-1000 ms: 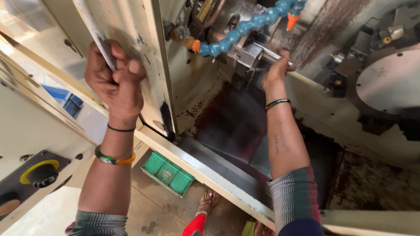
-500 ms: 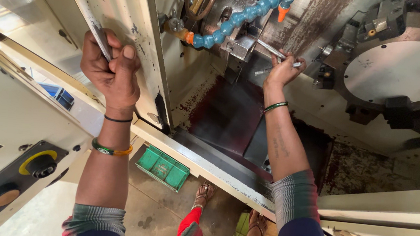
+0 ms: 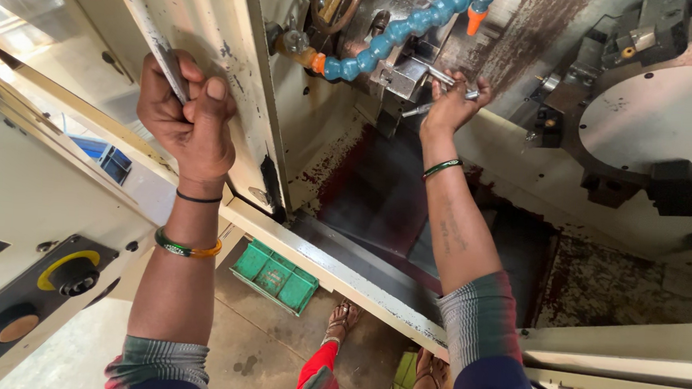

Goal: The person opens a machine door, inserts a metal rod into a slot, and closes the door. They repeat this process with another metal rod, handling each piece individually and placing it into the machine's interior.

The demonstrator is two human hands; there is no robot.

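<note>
At the upper left of the frame the left hand is wrapping all its fingers tight around the curved, cream-painted steel door handle, which looks rigid, heavy and best taken mid-bar. At upper centre the right hand is closing its fingers on a slim, shiny metal rod-like piece by the blue segmented coolant hose, likely hard and oil-slick. I am counting one handle, one hose, two wrist bangles and one green plastic tray on the floor.
</note>
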